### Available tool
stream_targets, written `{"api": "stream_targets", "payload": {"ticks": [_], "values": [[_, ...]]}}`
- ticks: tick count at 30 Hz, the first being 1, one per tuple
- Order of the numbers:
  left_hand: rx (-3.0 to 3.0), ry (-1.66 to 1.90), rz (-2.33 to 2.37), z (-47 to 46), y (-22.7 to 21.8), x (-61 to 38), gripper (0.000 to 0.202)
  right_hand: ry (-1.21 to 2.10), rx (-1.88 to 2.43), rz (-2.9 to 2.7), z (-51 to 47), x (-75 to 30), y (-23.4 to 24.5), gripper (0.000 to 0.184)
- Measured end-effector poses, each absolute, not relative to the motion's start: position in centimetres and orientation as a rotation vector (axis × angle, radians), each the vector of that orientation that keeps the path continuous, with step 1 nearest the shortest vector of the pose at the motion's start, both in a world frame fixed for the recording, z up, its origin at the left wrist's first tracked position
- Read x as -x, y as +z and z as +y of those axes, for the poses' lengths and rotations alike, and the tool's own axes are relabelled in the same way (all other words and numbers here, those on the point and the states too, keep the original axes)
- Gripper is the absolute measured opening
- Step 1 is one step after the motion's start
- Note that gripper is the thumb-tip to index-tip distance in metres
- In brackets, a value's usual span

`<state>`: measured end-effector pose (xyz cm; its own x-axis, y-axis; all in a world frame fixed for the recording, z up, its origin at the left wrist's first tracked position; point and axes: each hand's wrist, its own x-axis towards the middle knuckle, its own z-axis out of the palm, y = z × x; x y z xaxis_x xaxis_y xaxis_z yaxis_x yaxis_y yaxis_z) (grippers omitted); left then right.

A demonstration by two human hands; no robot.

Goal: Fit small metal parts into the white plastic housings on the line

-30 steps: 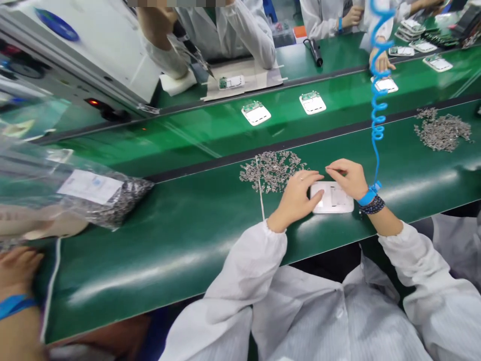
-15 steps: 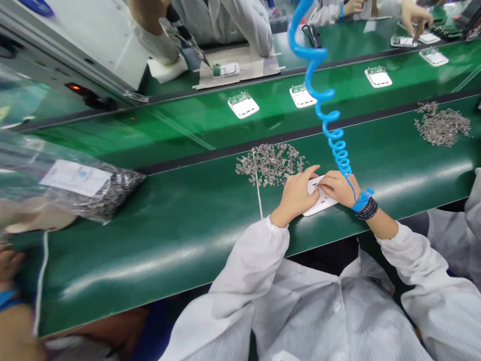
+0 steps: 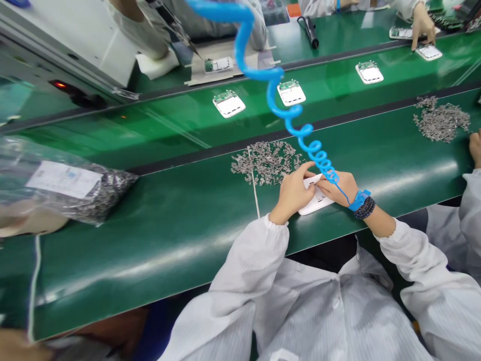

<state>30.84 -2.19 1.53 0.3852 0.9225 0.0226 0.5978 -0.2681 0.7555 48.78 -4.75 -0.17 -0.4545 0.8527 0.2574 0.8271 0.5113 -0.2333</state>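
Observation:
A white plastic casing [image 3: 316, 205] with small dark slots lies on the green work surface in front of me. My left hand [image 3: 294, 194] grips its left end, thumb on top and fingers curled around the far side. My right hand [image 3: 339, 189] reaches over from the right, fingertips pinched together on the casing close to my left thumb. Whatever is between those fingertips is too small to make out. Just beyond my left hand spreads a loose pile of small metal parts [image 3: 266, 163]. A blue wrist strap [image 3: 359, 199] with a coiled cord [image 3: 313, 150] is on my right wrist.
White casings with green circuit boards [image 3: 229, 104] sit along the green belt [image 3: 169, 120] beyond a dark rail. A clear bag of metal parts [image 3: 101, 195] lies left; another pile [image 3: 441, 120] is at right. A co-worker's hand [image 3: 423, 27] touches a casing across the belt.
The coiled cord has swung left. My right fingertips have shifted slightly left, closer to my left thumb. Across the belt, a co-worker's hand has come down on a casing.

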Motion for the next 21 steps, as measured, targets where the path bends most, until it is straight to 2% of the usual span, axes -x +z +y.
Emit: {"api": "stream_targets", "payload": {"ticks": [14,18,21], "values": [[-1.939,0.598,1.365,-2.3,2.0,-31.3,0.053,0.271,1.365,-2.368,-5.5,-48.9,-0.6,0.024],[-1.999,0.605,1.357,-2.4,1.9,-30.7,0.052,0.441,1.349,-2.155,-4.4,-49.8,-0.6,0.025],[-2.072,0.668,1.308,-3.1,1.9,-29.5,0.043,0.498,1.468,-2.036,-2.1,-50.2,0.2,0.025]]}}
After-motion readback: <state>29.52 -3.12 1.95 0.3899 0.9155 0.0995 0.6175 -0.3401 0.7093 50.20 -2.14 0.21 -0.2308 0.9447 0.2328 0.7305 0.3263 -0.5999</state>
